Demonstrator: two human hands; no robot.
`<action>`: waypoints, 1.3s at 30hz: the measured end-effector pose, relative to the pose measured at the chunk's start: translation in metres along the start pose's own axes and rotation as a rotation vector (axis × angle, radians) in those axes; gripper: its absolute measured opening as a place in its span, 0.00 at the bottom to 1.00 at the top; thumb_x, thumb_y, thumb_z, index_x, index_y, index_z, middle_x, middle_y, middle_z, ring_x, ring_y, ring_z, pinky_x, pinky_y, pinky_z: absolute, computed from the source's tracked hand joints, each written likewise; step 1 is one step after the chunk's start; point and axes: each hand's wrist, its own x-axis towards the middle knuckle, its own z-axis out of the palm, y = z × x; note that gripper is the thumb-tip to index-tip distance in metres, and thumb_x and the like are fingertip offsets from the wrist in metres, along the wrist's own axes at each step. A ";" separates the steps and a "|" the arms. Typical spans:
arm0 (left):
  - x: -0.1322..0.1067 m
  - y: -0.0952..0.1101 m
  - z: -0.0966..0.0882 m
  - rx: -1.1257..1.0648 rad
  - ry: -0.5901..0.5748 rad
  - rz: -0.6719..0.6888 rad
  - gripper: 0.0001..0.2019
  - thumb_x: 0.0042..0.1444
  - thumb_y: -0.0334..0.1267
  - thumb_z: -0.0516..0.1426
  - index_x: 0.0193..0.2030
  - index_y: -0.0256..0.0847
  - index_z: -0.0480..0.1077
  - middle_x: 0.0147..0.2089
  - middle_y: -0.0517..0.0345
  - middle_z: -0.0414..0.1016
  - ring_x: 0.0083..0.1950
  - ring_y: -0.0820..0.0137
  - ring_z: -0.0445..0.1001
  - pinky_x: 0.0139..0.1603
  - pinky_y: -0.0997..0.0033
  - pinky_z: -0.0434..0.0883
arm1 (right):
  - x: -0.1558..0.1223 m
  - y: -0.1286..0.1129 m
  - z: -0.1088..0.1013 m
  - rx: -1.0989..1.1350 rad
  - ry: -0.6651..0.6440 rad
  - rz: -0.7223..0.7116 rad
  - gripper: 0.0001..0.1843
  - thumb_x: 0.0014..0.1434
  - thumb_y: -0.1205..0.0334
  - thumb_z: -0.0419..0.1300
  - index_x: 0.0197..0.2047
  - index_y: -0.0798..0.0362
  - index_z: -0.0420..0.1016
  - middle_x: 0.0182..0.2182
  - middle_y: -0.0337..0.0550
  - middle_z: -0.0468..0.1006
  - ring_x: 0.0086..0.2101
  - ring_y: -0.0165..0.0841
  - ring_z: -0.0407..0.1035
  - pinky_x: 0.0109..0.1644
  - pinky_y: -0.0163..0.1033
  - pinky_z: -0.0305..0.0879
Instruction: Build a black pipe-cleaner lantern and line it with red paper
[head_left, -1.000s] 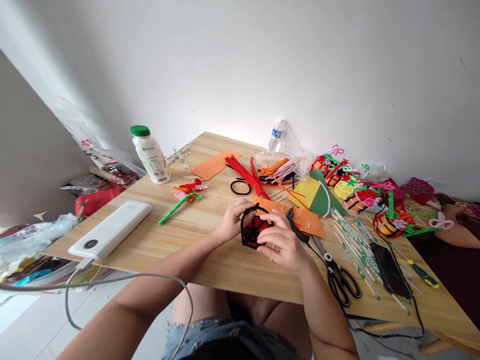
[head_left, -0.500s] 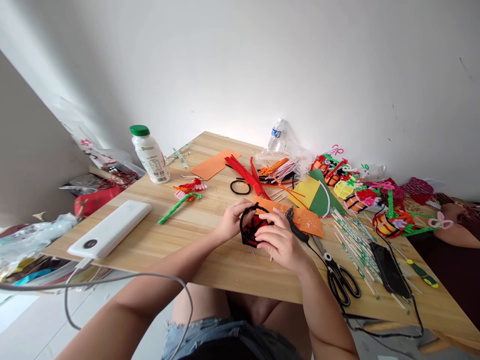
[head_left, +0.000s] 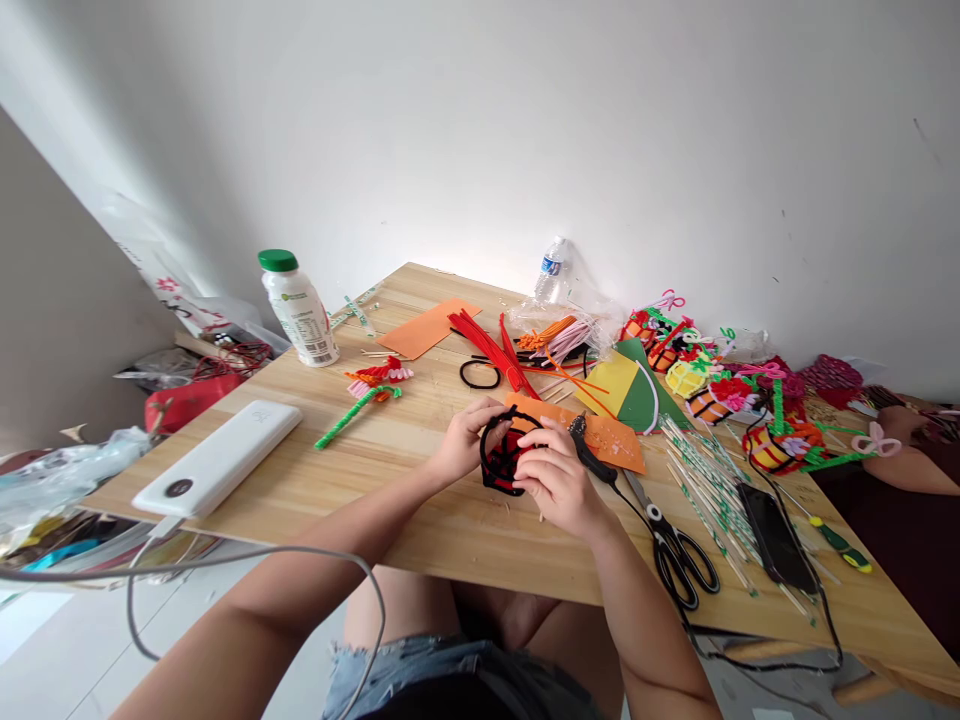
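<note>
Both of my hands hold a small red and black pipe-cleaner craft piece just above the wooden table. My left hand grips its left side with curled fingers. My right hand closes over its right side, fingers bent onto the black loop. An orange foam sheet lies right behind the craft, with a black glue gun on it.
Black scissors, striped sticks and a dark phone lie to the right. Finished colourful baskets crowd the back right. A white bottle, a white power bank, red pipe cleaners and a water bottle sit left and behind.
My right hand's fingers have shifted a little further over the craft piece and curled tighter. My left hand stays in place.
</note>
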 end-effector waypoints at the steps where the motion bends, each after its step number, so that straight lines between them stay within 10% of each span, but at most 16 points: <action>1: 0.000 0.000 0.000 -0.003 0.001 0.000 0.11 0.60 0.42 0.56 0.41 0.39 0.75 0.36 0.53 0.74 0.36 0.70 0.73 0.37 0.71 0.72 | 0.000 0.000 0.001 -0.007 0.000 -0.005 0.04 0.60 0.68 0.59 0.35 0.50 0.73 0.32 0.42 0.78 0.45 0.38 0.70 0.62 0.59 0.58; 8: 0.000 0.003 -0.001 -0.055 -0.022 0.036 0.10 0.61 0.41 0.56 0.42 0.39 0.75 0.38 0.51 0.75 0.38 0.69 0.74 0.39 0.69 0.73 | 0.003 -0.005 -0.004 0.038 -0.018 -0.028 0.06 0.57 0.61 0.65 0.39 0.50 0.74 0.36 0.43 0.79 0.50 0.42 0.68 0.62 0.61 0.57; 14: 0.001 0.007 -0.002 -0.137 -0.084 0.084 0.10 0.60 0.39 0.57 0.43 0.38 0.75 0.38 0.49 0.75 0.37 0.69 0.75 0.38 0.69 0.74 | 0.006 0.009 -0.016 0.141 0.283 0.255 0.05 0.60 0.66 0.59 0.39 0.50 0.76 0.37 0.46 0.78 0.43 0.38 0.72 0.49 0.49 0.71; 22: 0.001 0.008 -0.004 -0.227 -0.152 -0.023 0.11 0.58 0.43 0.59 0.39 0.38 0.75 0.38 0.49 0.75 0.38 0.67 0.76 0.40 0.67 0.74 | 0.036 0.032 -0.013 0.379 -0.053 0.595 0.07 0.57 0.62 0.60 0.39 0.54 0.78 0.34 0.44 0.81 0.34 0.32 0.75 0.39 0.37 0.72; 39: 0.000 0.010 -0.005 -0.408 -0.155 -0.172 0.12 0.57 0.44 0.60 0.40 0.36 0.72 0.38 0.53 0.73 0.26 0.76 0.71 0.30 0.72 0.73 | 0.044 0.041 -0.005 0.551 -0.062 0.672 0.08 0.56 0.59 0.61 0.36 0.55 0.75 0.31 0.40 0.78 0.32 0.29 0.72 0.36 0.35 0.70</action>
